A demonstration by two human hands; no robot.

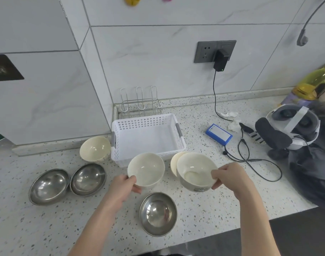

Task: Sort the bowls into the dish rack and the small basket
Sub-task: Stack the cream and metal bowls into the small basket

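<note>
Closest to us sits one steel bowl [158, 213] on the speckled counter [231, 206], between the two arms. Far to the left are two more steel bowls [49, 186] [88, 179], side by side and touching. Behind them rests a cream bowl [94, 148], leaning on the white basket [148, 137].

Next comes the left hand [125, 183]. It pinches the near rim of a cream bowl [146, 169] and holds it up in front of the basket. On the right, the right hand [230, 175] grips the rim of another cream bowl [195, 171]. One more cream bowl [174, 163] peeks out behind that one.

So there are three steel bowls and four cream bowls. Nothing is in the basket yet, and the wire dish rack [140, 104] at the far wall holds nothing too.

Each held bowl hangs from just a pinch on its edge. I think one could tip, slip out, and crack on the hard counter or bang a bowl below.
</note>
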